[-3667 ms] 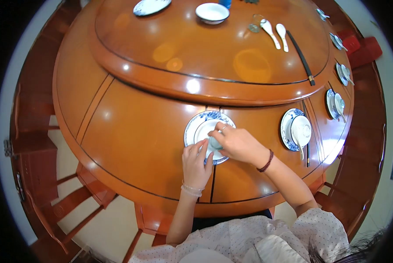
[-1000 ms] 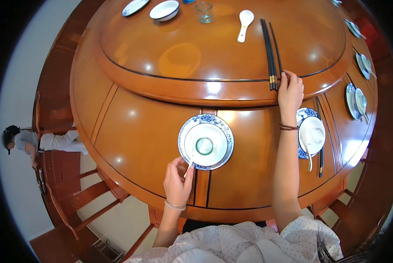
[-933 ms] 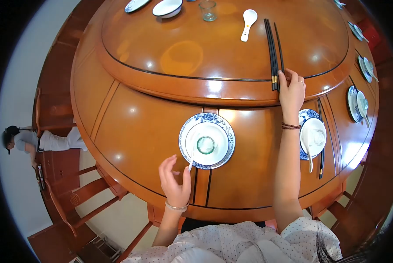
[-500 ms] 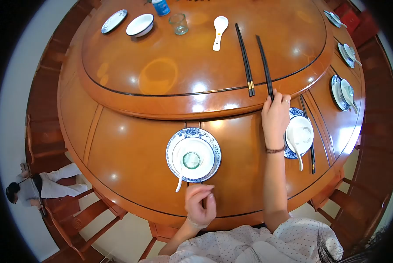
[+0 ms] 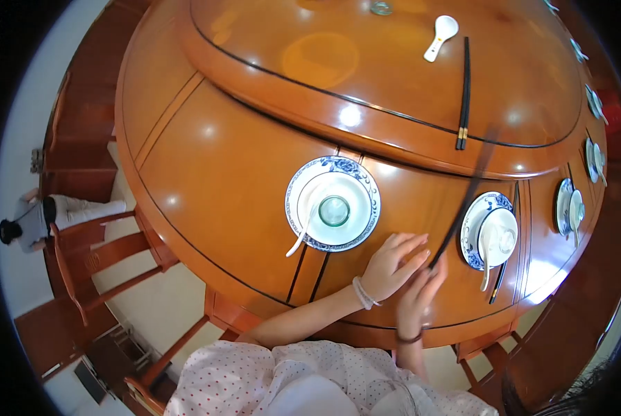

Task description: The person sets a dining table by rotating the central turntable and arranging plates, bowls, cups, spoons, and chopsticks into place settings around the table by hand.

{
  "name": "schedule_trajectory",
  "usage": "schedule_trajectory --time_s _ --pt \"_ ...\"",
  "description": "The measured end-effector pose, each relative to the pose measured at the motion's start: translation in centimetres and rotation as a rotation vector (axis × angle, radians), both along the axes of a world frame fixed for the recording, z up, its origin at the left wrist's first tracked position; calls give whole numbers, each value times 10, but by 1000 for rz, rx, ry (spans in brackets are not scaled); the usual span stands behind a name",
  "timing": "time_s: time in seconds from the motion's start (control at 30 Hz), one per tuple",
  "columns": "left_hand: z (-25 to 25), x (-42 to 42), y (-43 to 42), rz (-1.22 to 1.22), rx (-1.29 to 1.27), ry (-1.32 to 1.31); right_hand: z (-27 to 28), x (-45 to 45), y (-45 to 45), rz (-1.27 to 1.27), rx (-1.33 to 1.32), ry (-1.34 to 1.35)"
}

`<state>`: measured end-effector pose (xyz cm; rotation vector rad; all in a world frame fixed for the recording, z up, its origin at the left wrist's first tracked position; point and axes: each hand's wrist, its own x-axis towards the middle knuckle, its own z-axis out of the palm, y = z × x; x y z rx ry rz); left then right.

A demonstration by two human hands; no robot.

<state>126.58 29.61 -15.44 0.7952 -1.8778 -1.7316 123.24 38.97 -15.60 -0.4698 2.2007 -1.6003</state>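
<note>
My right hand point(image 5: 421, 295) is closed on the lower end of black chopsticks point(image 5: 459, 215), which point up and away and look smeared by motion. Close beside it, my left hand point(image 5: 392, 269) has its fingers stretched out toward the right hand; whether the two touch I cannot tell. To the left, a blue-rimmed plate point(image 5: 300, 173) carries a white bowl, a glass point(image 5: 334, 211) and a white spoon point(image 5: 303, 232). Right of my hands is a similar plate point(image 5: 468, 239) with a bowl, a glass and a spoon point(image 5: 486, 267).
The raised turntable point(image 5: 386, 76) bears a white spoon point(image 5: 441, 36), a pair of black chopsticks point(image 5: 465, 90) and a glass point(image 5: 381, 8). More place settings point(image 5: 565, 201) line the right edge. Wooden chairs point(image 5: 116, 260) surround the table; a person point(image 5: 54, 218) is at far left.
My right hand has drawn the chopsticks off the turntable back toward my body. My left hand has moved right and stretched its fingers beside it. The view has turned.
</note>
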Motion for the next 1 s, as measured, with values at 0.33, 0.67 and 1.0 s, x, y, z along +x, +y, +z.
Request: schedule_trajectory --time_s 0.33,0.67,1.0 --pt "-8 85 25 91 525 -183 -21 93 37 347 -37 -229" --pt "-25 94 7 203 749 -131 -28 63 10 471 -98 -685" --pt "-18 111 7 303 477 -193 -30 38 -6 693 10 -796"
